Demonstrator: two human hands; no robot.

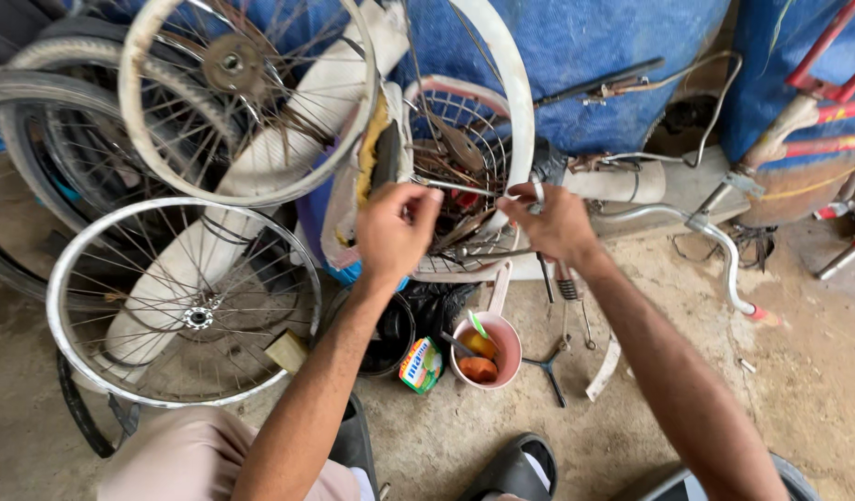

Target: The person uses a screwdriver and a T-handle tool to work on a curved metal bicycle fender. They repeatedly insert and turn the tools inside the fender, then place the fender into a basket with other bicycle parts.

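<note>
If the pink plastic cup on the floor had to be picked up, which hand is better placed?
Probably the right hand. The pink plastic cup stands on the concrete floor just below and slightly left of it, while the left hand is a bit further off. Both hands' fingers pinch a thin metal rod, so either must let go first.

A bare, stained concrete floor is seen under soft daylight. The back is closed off by blue tarpaulin. Spoked bicycle wheels and old tyres are stacked along the floor's left edge.
</note>
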